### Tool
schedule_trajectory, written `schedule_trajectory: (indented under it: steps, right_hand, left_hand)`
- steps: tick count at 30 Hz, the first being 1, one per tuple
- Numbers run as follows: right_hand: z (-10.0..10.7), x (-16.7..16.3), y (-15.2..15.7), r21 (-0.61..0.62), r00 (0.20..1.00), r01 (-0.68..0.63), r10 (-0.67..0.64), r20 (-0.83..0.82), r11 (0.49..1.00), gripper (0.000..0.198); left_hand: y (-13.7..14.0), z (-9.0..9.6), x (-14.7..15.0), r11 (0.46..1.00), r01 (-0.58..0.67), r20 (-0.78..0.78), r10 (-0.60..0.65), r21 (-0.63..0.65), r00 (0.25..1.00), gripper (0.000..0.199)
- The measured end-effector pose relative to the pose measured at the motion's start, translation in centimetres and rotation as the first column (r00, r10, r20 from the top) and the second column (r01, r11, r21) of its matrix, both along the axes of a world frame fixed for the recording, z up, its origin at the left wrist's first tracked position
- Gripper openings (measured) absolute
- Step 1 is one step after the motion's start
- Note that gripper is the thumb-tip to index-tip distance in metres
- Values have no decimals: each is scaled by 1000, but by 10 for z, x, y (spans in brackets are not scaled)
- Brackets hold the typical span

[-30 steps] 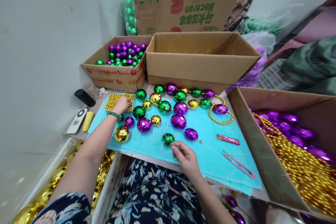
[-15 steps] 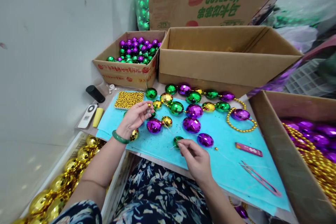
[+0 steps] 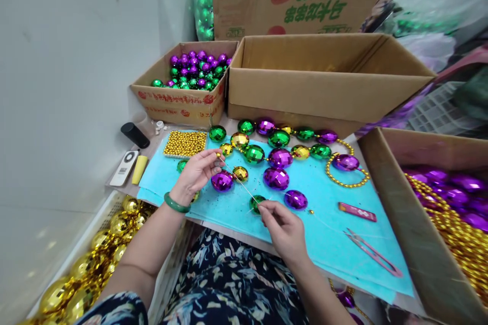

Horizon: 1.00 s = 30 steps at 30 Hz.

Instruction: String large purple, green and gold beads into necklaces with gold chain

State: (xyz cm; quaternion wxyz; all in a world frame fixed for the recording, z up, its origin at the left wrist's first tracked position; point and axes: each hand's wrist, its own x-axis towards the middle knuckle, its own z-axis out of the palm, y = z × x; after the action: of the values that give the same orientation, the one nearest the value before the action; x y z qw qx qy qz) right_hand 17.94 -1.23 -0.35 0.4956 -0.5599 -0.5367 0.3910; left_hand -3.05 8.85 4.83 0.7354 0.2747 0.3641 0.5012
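My left hand (image 3: 198,172), with a green bangle (image 3: 177,203) at its wrist, pinches a small gold bead (image 3: 218,155) between thumb and fingertips. A thin, straight beading needle (image 3: 241,183) slants from that bead down to my right hand (image 3: 285,231), whose closed fingertips grip its lower end. Just behind the right fingertips lies a green faceted bead (image 3: 256,203). Purple faceted beads (image 3: 296,200) and a gold faceted bead (image 3: 240,173) rest close by on the blue sheet (image 3: 320,244). Beyond the left hand sits a tray of small gold beads (image 3: 185,143).
Strung faceted beads (image 3: 280,158) stretch across the back. Pink-handled tweezers (image 3: 375,254) and a dark red packet (image 3: 357,212) lie right. Cardboard boxes (image 3: 328,91) border the table; a white crate (image 3: 91,236) holds gold balls. A remote (image 3: 125,167) lies at left.
The view has shifted slightly. Both hands keep nearly the same pose, with the small gold bead still in the left fingertips and the needle in the right.
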Motion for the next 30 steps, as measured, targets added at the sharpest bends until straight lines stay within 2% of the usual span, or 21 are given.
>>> schedule_trajectory:
  steps: [3,5,6,8,9,11,12,13,15,18,19,20,21,22,23,24,25,27,30]
  right_hand:
    - [1,-3,1,-18,996,17,-18,-82,1000,20]
    - [2,-3,2,-30,985,44,-49,-167,999,19]
    - [3,-3,2,-36,976,61,-67,-206,997,19]
    - [4,0,2,-53,960,88,-99,-261,995,18]
    - [5,1,2,-63,955,96,-109,-277,993,19]
    - [5,5,1,-80,950,100,-119,-289,992,20]
    - [6,6,0,-85,951,101,-121,-284,991,20]
    - [6,7,-1,-85,954,104,-123,-272,991,21]
    - [7,10,-3,-71,962,116,-129,-240,991,22]
    - [7,17,-6,-47,965,149,-156,-209,988,21]
    - [6,20,-7,-43,965,162,-168,-203,986,21]
    - [6,23,-8,-39,964,175,-179,-195,984,20]
    - [5,27,-9,-36,965,184,-188,-184,982,20]
    - [4,30,-11,-34,966,190,-193,-171,981,20]
    - [4,33,-12,-32,968,190,-193,-159,981,21]
    - [3,35,-13,-33,970,188,-191,-150,982,21]
    - [2,37,-14,-35,971,185,-188,-145,982,22]
    - [1,38,-14,-42,974,174,-178,-143,984,22]
    - [-1,35,-14,-35,978,149,-152,-139,988,21]
  left_hand:
    - [-2,-4,7,996,66,-164,-56,57,985,20]
    - [-2,-9,15,973,125,-415,-34,194,909,22]
    - [-1,-13,19,938,191,-564,5,288,826,23]
    - [1,-23,28,803,431,-809,104,412,579,23]
    - [2,-30,34,718,567,-884,145,403,445,25]
    - [6,-44,44,577,765,-958,192,287,215,29]
    - [8,-51,48,538,813,-970,208,224,130,30]
    - [11,-58,53,523,834,-974,218,176,68,31]
    - [18,-67,59,545,827,-979,201,136,29,29]
    - [31,-67,63,590,794,-985,157,150,70,29]
    - [35,-63,62,614,769,-984,134,177,119,30]
    - [39,-58,60,659,720,-973,92,218,210,34]
    - [42,-52,58,729,634,-936,29,259,350,37]
    - [43,-45,55,817,507,-845,-46,275,533,38]
    - [44,-38,51,901,358,-688,-99,246,719,37]
    - [43,-32,48,958,227,-494,-114,175,862,36]
    - [41,-26,44,985,143,-320,-107,94,942,34]
    - [36,-18,39,997,75,-93,-77,-27,993,32]
    - [27,-13,33,994,68,38,-65,-89,997,28]
